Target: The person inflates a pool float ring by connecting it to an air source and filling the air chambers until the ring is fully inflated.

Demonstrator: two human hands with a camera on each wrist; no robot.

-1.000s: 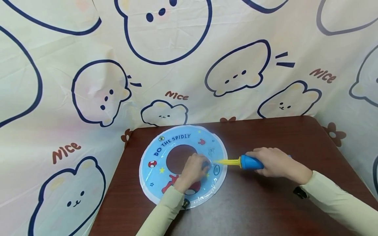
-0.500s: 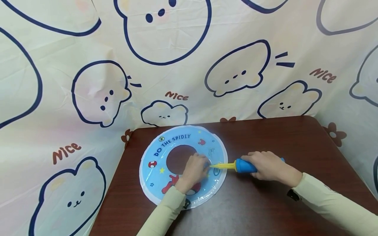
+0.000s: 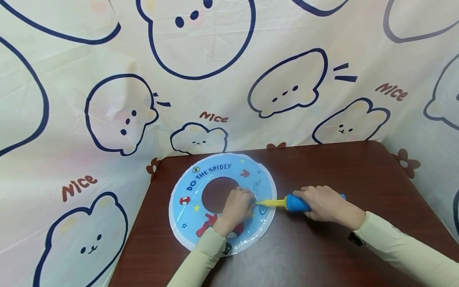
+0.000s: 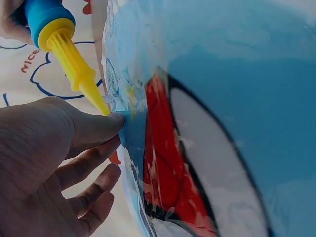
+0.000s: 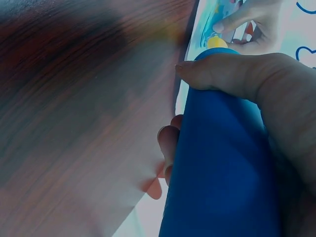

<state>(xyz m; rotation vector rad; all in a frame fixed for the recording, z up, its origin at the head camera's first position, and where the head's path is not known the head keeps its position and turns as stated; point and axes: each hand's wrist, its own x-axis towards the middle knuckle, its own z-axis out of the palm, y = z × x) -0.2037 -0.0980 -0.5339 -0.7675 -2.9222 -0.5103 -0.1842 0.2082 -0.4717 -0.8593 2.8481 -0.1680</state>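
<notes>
A left hand [image 3: 234, 209] pinches a light-blue plastic ring [image 3: 190, 213] while the right hand [image 3: 326, 204] grips a yellow-nozzled blue cylindrical pump [image 3: 297, 203].

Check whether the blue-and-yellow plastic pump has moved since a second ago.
Yes: in the head view, the pump shifted left and slightly down the image against the glossy brown table.

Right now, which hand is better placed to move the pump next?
Probably the right hand: it grips the pump, whose nozzle points toward the left hand. The left hand pinches the ring close by the nozzle's tip, so it seems better suited to steadying the ring.
</notes>
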